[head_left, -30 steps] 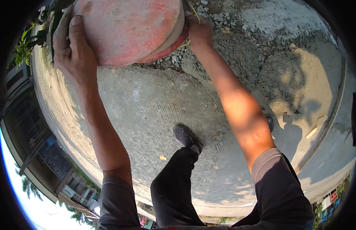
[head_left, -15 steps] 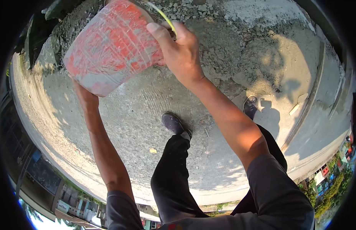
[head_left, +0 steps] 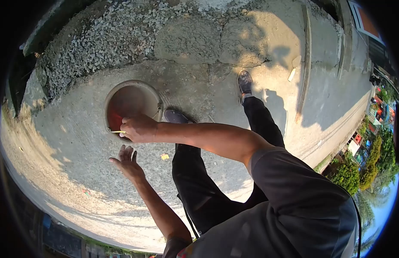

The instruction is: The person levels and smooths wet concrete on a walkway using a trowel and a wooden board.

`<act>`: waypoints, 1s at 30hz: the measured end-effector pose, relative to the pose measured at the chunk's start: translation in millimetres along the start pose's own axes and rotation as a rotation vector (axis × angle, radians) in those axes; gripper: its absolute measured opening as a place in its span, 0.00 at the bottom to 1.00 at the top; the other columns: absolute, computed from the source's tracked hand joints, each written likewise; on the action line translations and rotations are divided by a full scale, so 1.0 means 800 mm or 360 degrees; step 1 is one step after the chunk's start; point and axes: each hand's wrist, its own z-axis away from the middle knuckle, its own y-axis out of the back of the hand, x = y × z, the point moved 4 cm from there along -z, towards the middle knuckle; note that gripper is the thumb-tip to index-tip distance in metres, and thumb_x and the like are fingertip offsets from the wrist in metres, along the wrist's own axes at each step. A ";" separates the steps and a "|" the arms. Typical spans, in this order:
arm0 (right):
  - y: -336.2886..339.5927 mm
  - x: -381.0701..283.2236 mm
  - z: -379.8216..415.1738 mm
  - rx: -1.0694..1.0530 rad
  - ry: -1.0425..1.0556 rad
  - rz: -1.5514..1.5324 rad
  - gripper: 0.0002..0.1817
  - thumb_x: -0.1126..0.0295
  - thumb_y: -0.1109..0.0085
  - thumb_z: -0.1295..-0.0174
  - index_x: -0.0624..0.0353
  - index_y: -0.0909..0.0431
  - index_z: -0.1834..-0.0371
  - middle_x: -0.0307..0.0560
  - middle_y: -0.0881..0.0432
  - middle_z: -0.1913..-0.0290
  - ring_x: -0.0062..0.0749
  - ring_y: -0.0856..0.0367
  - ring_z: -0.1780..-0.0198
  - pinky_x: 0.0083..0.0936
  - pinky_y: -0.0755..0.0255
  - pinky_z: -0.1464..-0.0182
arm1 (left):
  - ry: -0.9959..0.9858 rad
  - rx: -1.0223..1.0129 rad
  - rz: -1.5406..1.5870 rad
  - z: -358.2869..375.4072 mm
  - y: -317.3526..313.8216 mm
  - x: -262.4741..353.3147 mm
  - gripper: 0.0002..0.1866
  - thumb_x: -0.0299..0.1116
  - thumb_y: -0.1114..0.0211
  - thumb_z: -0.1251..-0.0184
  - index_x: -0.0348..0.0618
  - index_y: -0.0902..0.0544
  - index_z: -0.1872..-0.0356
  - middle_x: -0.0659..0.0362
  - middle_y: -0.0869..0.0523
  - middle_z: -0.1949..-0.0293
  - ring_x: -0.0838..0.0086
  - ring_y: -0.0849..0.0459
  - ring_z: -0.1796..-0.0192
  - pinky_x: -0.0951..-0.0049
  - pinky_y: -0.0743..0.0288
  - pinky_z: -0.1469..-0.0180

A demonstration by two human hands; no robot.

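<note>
A round bucket (head_left: pixel 131 99), red inside with a dusty grey rim, stands upright with its mouth facing up, left of my feet. My right hand (head_left: pixel 140 128) is closed on the bucket's thin yellow handle at the near side of the rim. Just below it, my left hand (head_left: pixel 128 162) is off the bucket, with its fingers spread and nothing in them. The inside of the bucket is partly shaded, and its bottom is hard to make out.
Grey gravel (head_left: pixel 105 39) lies in a heap beyond the bucket. Patches of wet-looking concrete mix (head_left: pixel 188 41) are to its right. A long raised strip (head_left: pixel 306 69) runs along the ground at the right. A small yellow scrap (head_left: pixel 165 156) lies near my feet.
The bucket was tilted up in both my hands, its outside showing. Now it is lower and upright, my left hand has let go, and the view has shifted so more gravel shows.
</note>
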 end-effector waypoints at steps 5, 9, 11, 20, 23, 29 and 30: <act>-0.088 -0.024 0.030 -0.0223 -0.0147 0.0102 0.11 0.70 0.43 0.38 0.64 0.14 0.63 0.58 0.12 0.59 0.50 0.12 0.53 0.46 0.20 0.49 | 0.0251 -0.0467 0.0431 -0.032 -0.039 0.012 0.30 0.57 0.54 0.14 0.36 0.18 0.46 0.53 0.14 0.51 0.62 0.17 0.45 0.57 0.25 0.35; -0.094 -0.020 0.059 -0.0117 -0.0067 0.0197 0.10 0.68 0.41 0.39 0.62 0.14 0.64 0.53 0.13 0.62 0.49 0.14 0.52 0.44 0.21 0.50 | 0.0437 -0.0248 0.0334 -0.124 0.035 -0.054 0.19 0.41 0.52 0.12 0.42 0.19 0.62 0.58 0.13 0.65 0.64 0.14 0.61 0.57 0.18 0.48; -0.056 -0.015 0.101 0.0160 0.0064 0.0294 0.09 0.67 0.40 0.39 0.60 0.15 0.66 0.49 0.15 0.64 0.45 0.16 0.53 0.41 0.21 0.50 | 0.0436 -0.0146 0.0177 -0.102 0.021 -0.061 0.16 0.39 0.50 0.12 0.41 0.20 0.59 0.60 0.19 0.70 0.64 0.15 0.63 0.54 0.17 0.48; 0.240 0.315 0.556 -0.0216 -0.1646 0.0295 0.21 0.66 0.44 0.35 0.63 0.16 0.42 0.67 0.15 0.43 0.62 0.15 0.41 0.48 0.23 0.36 | 0.0457 0.0575 -0.0724 -0.099 0.068 -0.146 0.31 0.48 0.42 0.19 0.31 0.29 0.29 0.42 0.18 0.48 0.45 0.17 0.43 0.30 0.23 0.37; 0.318 0.357 0.734 -0.0275 -0.2109 0.0431 0.17 0.70 0.43 0.39 0.64 0.12 0.50 0.63 0.12 0.45 0.58 0.13 0.42 0.47 0.20 0.40 | 0.0168 0.0723 -0.1680 -0.047 0.027 -0.138 0.41 0.55 0.34 0.27 0.32 0.31 0.25 0.34 0.21 0.34 0.38 0.21 0.34 0.40 0.27 0.32; 0.385 0.389 0.970 0.0165 -0.2485 0.0391 0.18 0.68 0.39 0.40 0.70 0.12 0.54 0.69 0.13 0.47 0.59 0.14 0.41 0.47 0.20 0.37 | -0.0961 -0.0324 -0.1958 0.131 -0.262 -0.179 0.30 0.41 0.35 0.24 0.30 0.26 0.30 0.33 0.19 0.35 0.40 0.19 0.35 0.52 0.26 0.32; 0.402 0.380 0.974 0.0231 -0.2540 0.0430 0.20 0.63 0.38 0.39 0.72 0.13 0.54 0.68 0.13 0.47 0.60 0.13 0.42 0.48 0.20 0.38 | -0.0969 -0.0534 -0.1897 0.151 -0.316 -0.195 0.29 0.41 0.35 0.23 0.30 0.26 0.30 0.33 0.19 0.35 0.41 0.18 0.35 0.53 0.25 0.33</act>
